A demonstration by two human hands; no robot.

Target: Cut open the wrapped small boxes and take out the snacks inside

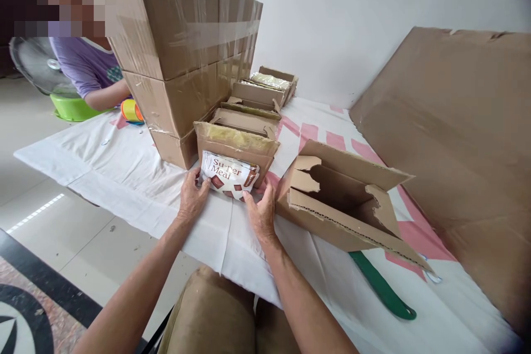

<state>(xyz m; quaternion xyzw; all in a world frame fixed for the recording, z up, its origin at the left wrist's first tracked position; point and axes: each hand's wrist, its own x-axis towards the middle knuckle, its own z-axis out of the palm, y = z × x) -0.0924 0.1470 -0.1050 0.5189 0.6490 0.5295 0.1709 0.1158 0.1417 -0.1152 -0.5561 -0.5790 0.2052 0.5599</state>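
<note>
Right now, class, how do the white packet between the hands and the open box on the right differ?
Print: the white packet carries lettering and dark red shapes; the open box shows plain brown cardboard.
Size: the packet is clearly smaller than the box.
Place: the packet sits between the left hand and right hand; the box stands beyond the right hand.
Shared: both are near the right hand.

Reads "Super Meal" on packet [228, 175], in brown type on white. Runs over two lines, "Super" above "Meal", toward upper left of packet's face, sloping slightly down to right. Hard to make out midway through upper word. Also bears pale lettering on brown patch [251, 177] at packet's right end; too small to read surely.
</note>
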